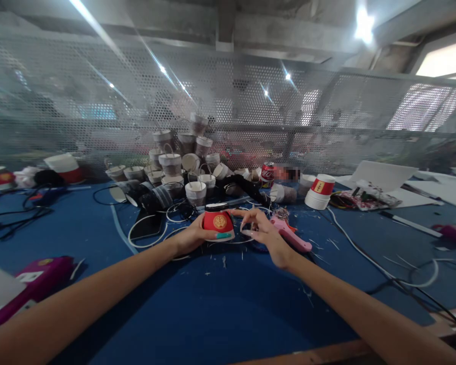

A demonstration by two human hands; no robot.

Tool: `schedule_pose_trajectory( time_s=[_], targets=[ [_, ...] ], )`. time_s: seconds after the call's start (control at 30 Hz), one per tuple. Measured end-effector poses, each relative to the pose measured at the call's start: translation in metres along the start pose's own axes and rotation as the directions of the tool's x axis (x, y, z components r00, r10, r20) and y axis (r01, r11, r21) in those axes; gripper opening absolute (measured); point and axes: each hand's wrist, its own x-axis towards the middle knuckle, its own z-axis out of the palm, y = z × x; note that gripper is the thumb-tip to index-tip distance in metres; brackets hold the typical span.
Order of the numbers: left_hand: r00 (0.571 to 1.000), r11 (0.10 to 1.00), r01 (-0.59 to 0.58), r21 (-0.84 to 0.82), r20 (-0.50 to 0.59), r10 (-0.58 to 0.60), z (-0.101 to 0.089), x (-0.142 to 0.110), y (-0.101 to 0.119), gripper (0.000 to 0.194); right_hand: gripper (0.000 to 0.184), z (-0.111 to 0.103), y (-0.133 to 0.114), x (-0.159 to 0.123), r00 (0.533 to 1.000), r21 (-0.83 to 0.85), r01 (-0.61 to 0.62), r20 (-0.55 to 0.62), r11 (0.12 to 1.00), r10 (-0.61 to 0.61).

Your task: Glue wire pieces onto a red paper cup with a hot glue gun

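My left hand point(192, 234) is closed around a red paper cup point(219, 221) with a gold round emblem, its wider white rim facing down. The thumb, with a green nail, lies across the cup's lower front. My right hand point(264, 230) is just right of the cup with fingers bent and spread. Its index fingertip reaches the cup's upper right edge; whether it presses there I cannot tell. Close behind the right hand lies a pink glue gun point(294, 238). White cord loops run behind the cup, near a dark phone point(148, 226).
Several small white-rimmed buckets with handles point(170, 165) are piled at the back. Right of them stand a red can point(267, 175) and stacked paper cups point(321, 191). A purple device point(45, 276) sits at left. Scraps and a white cable point(353, 248) lie on the blue table point(197, 314).
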Motion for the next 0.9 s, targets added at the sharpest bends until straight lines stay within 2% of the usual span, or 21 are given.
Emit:
schedule_pose_trajectory(
  time_s=[0.1,0.17,0.23,0.3,0.37,0.43,0.5,0.57,0.63,0.73,0.8,0.9],
  targets=[
    [0.998,0.999,-0.01,-0.037,-0.061,0.008,-0.003,0.002,-0.004,0.068,0.011,-0.006,0.005,0.002,0.983,-0.1,0.052,-0.171,0.994,-0.069],
    [0.997,0.999,-0.036,-0.038,-0.065,0.034,-0.001,0.003,-0.004,0.065,0.01,-0.01,0.006,0.003,0.936,-0.272,0.057,-0.32,0.961,-0.146],
    [0.993,0.997,-0.071,-0.028,-0.095,0.068,0.001,0.004,-0.002,0.061,0.014,-0.015,0.005,0.003,0.881,-0.52,-0.046,-0.424,0.853,-0.211],
    [0.979,0.995,-0.103,-0.017,-0.18,0.098,0.004,0.004,-0.001,0.06,0.019,-0.02,0.005,0.002,0.85,-0.705,-0.219,-0.477,0.674,-0.223],
    [0.959,0.992,-0.122,-0.002,-0.258,0.118,0.007,0.004,0.0,0.064,0.023,-0.026,0.008,-0.002,0.836,-0.772,-0.381,-0.523,0.508,-0.167],
    [0.949,0.991,-0.13,0.01,-0.288,0.127,0.008,0.004,0.0,0.069,0.026,-0.032,0.015,-0.005,0.835,-0.784,-0.498,-0.549,0.37,-0.04],
    [0.946,0.991,-0.132,0.011,-0.298,0.129,0.009,0.004,0.0,0.071,0.029,-0.037,0.022,-0.008,0.833,-0.791,-0.551,-0.542,0.264,0.116],
    [0.942,0.991,-0.13,-0.003,-0.311,0.123,0.009,0.004,0.0,0.07,0.033,-0.039,0.026,-0.01,0.833,-0.815,-0.545,-0.502,0.196,0.231],
    [0.942,0.992,-0.127,-0.022,-0.315,0.114,0.008,0.004,-0.001,0.067,0.036,-0.039,0.027,-0.01,0.826,-0.828,-0.539,-0.484,0.156,0.287],
    [0.949,0.991,-0.125,-0.044,-0.296,0.106,0.004,0.005,-0.003,0.063,0.035,-0.036,0.026,-0.009,0.8,-0.798,-0.585,-0.539,0.143,0.264],
    [0.957,0.992,-0.119,-0.036,-0.271,0.105,0.002,0.006,-0.005,0.059,0.032,-0.034,0.027,-0.008,0.807,-0.785,-0.588,-0.555,0.194,0.2],
    [0.968,0.991,-0.129,0.016,-0.215,0.13,0.0,0.006,-0.006,0.058,0.024,-0.03,0.028,-0.005,0.849,-0.77,-0.52,-0.514,0.37,0.124]
  ],
)
